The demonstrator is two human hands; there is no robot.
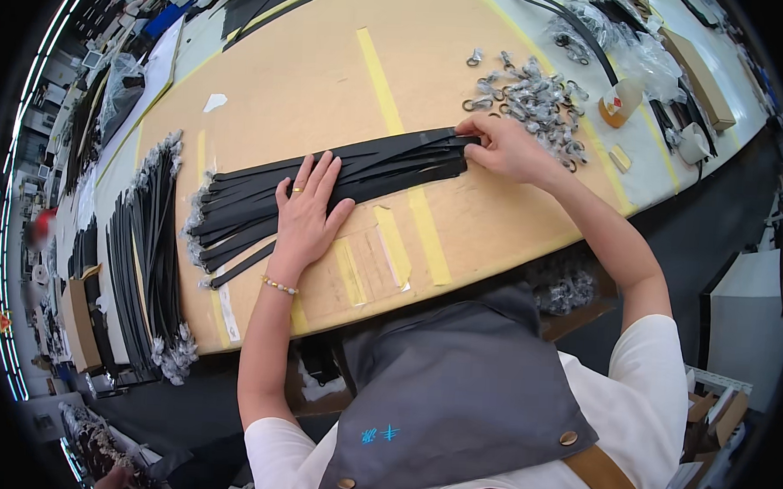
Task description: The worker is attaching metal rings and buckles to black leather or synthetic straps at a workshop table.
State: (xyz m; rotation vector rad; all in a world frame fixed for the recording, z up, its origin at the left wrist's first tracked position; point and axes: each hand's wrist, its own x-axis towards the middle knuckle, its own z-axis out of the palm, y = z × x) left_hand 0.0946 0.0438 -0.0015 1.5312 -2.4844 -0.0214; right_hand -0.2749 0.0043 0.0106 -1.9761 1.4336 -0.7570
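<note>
The left hand (308,210) lies flat, fingers spread, pressing a bundle of long black flat straps (386,167) on the tan worktable (285,74); the right hand (500,148) pinches the bundle's far end; just beyond it lies a heap of silver metal clasps (538,98).

This is a production workshop for straps or leather goods. A long tan worktable (329,76) marked with yellow tape strips (379,80) carries bundles of black straps (342,174), rows of finished straps with metal ends (152,234), a heap of metal clasps (533,102) and clear bags of parts (623,45). Cardboard boxes (78,323) and further cluttered benches (74,117) stand around, and the worker wears a grey apron (455,396).
</note>
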